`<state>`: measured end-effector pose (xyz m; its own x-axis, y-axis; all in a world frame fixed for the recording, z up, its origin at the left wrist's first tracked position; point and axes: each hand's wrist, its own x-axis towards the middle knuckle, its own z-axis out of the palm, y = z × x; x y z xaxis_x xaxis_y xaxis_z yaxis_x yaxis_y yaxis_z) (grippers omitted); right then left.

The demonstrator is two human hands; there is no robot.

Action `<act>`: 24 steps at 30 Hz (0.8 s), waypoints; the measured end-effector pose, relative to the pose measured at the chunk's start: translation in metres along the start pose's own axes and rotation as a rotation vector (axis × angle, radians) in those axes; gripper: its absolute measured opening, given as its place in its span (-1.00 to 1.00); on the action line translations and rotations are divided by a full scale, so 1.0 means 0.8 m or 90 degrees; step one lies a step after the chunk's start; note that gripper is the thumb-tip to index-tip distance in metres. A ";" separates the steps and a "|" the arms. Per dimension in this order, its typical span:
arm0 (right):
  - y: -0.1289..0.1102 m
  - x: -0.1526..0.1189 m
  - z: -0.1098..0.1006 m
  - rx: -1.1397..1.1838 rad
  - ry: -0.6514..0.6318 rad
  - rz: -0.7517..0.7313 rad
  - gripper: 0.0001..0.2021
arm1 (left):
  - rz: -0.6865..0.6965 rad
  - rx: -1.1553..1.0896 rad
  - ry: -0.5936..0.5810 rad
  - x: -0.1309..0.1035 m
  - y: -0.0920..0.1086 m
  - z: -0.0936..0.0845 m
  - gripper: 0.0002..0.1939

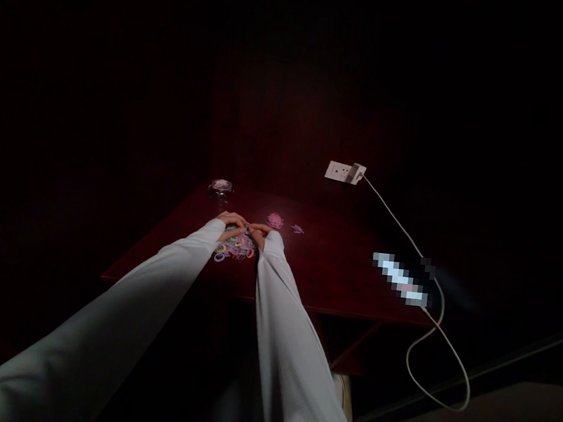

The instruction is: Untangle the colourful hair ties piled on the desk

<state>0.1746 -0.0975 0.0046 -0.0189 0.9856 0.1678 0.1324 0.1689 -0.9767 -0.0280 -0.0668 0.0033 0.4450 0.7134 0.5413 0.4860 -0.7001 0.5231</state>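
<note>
Dim room, dark red table (335, 277) lit only near its middle.

Left sleeve (113, 327), pale and long, ran up from the lower left corner to the table. Left hand (233, 220) lay palm down at the far edge of a pile of small coloured loops (235, 248), fingers curled and drawn together over them; too small and dark to tell whether anything was pinched.

Loops: thin rings in pink, yellow, green and lilac, heaped loosely on the table top directly under and just nearer than both hands, a few strays at the near left of the heap.

Behind the left hand, at the table's far edge, stood a small clear jar (221, 186) with pinkish contents, well apart from the pile.

Right sleeve (291, 360) came up the centre of the frame, steeper than the left. Right hand (259, 231) met the left fingertip to fingertip over the heap, fingers bent inward and close together; what they gripped could not be told.

Just right of the right hand, a small pink clump (275, 220) of loops, then a lilac scrap (298, 229) beside it.

Further right: a white wall socket (339, 171) with a charger plug (357, 173), its white cable (409, 241) running down to a blurred-out device (402, 279) on the table's right end, then looping off the edge.
</note>
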 end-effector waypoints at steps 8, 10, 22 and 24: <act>0.000 -0.002 -0.001 -0.012 0.005 -0.011 -0.85 | -0.013 -0.013 0.012 0.006 -0.022 0.007 -0.74; -0.002 -0.004 0.000 -0.012 0.011 -0.007 -0.87 | -0.021 -0.008 0.009 0.011 -0.032 0.012 -0.72; 0.005 0.000 -0.003 -0.094 0.033 -0.013 -0.84 | -0.021 -0.006 0.036 0.010 -0.043 0.017 -0.65; 0.008 0.001 -0.002 -0.093 0.031 -0.018 -0.84 | -0.028 -0.006 0.057 0.010 -0.038 0.018 -0.68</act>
<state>0.1773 -0.0956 -0.0009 0.0224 0.9785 0.2052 0.2752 0.1913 -0.9422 -0.0286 -0.0391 -0.0177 0.3542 0.7385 0.5737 0.4961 -0.6684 0.5542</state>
